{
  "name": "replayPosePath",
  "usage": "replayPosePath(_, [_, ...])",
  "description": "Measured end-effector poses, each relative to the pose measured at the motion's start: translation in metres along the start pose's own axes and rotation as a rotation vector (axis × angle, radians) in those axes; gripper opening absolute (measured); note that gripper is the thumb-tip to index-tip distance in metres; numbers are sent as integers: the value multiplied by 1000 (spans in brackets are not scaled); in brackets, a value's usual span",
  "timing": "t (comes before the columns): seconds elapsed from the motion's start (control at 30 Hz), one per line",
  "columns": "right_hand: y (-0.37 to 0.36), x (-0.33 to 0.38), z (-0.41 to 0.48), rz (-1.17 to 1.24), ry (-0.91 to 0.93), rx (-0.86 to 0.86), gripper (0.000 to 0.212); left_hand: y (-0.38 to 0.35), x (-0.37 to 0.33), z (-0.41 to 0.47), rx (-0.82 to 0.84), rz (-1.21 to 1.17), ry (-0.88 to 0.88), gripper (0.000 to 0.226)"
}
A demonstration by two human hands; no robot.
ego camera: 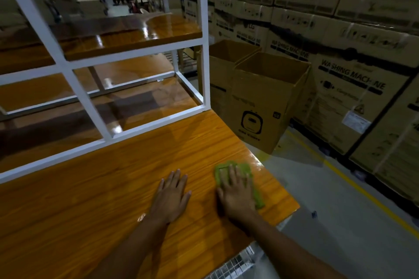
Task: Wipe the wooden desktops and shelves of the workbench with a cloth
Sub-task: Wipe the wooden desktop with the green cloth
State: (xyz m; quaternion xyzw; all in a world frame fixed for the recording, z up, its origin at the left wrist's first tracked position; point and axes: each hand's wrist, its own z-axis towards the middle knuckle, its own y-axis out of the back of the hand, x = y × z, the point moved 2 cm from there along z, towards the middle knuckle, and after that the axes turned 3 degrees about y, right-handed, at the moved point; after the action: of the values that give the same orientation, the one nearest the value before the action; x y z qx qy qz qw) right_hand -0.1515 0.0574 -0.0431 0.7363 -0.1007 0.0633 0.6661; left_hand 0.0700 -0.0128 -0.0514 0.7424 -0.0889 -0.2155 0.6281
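Looking down at the wooden desktop of the workbench, glossy orange-brown grain. Pressing the green cloth flat against it with the right hand, fingers straight and a bit spread, palm covering most of the cloth so only the far and right edges poke out. Sits near the desktop's right edge, close to the front corner. Resting the left hand flat on the bare wood just beside, fingers spread, holding nothing, not touching the cloth.

Further back, a white metal frame standing on the desktop, carrying a wooden shelf higher up, shiny with reflections. Off to the right on the floor, two open cardboard boxes side by side, then a wall of stacked washing machine cartons beyond a yellow floor line. Bit of wire mesh peeking out under the front edge. Pretty dim overall.
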Motion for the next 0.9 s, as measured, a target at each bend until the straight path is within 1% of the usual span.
replayPosePath(0.1, [-13, 33, -8, -60, 238, 10, 60, 2, 2, 12, -18, 0, 24, 102])
replayPosePath(0.17, [-15, 25, -18, -125, 300, 23, 59, 3, 6, 20, -23, 6, 29, 98])
replayPosePath(0.2, [-12, 11, -19, -116, 318, 28, 60, 3, 7, 23, -25, 9, 24, 97])
replayPosePath(0.27, [-1, -25, -11, -61, 244, 2, 63, 3, 11, 28, -21, 2, 4, 101])
replayPosePath(0.37, [14, -67, 15, -28, -35, -75, 67, 5, 20, 33, -36, -15, -12, 101])
replayPosePath(0.4, [16, -69, 26, -7, -112, -64, 69, 7, 23, 34, -35, -26, -22, 100])
replayPosePath(0.47, [15, -58, 46, 2, -207, -56, 73, 9, 28, 37, -25, -17, -42, 98])
replayPosePath(0.53, [7, -31, 64, -5, -216, -40, 70, 10, 32, 42, -17, -5, -58, 95])
replayPosePath(0.6, [-4, 4, 72, -15, -100, 0, 70, 12, 37, 50, -9, -3, -67, 93])
replayPosePath(0.67, [-11, 37, 68, -15, 51, 56, 80, 15, 43, 60, -4, -8, -65, 94])
replayPosePath(0.7, [-14, 46, 61, -37, 130, 70, 81, 17, 47, 65, -4, -19, -59, 97])
replayPosePath(0.8, [-20, 40, 41, -81, 351, 31, 65, 22, 65, 79, 1, -65, -40, 101])
replayPosePath(0.83, [-18, 31, 38, -81, 379, 24, 62, 24, 71, 82, -3, -72, -47, 100])
replayPosePath(0.87, [-17, 18, 40, -93, 356, 5, 63, 26, 76, 83, -12, -73, -60, 97])
replayPosePath(0.9, [-14, 5, 45, -107, 282, -16, 67, 26, 79, 84, -21, -74, -73, 95])
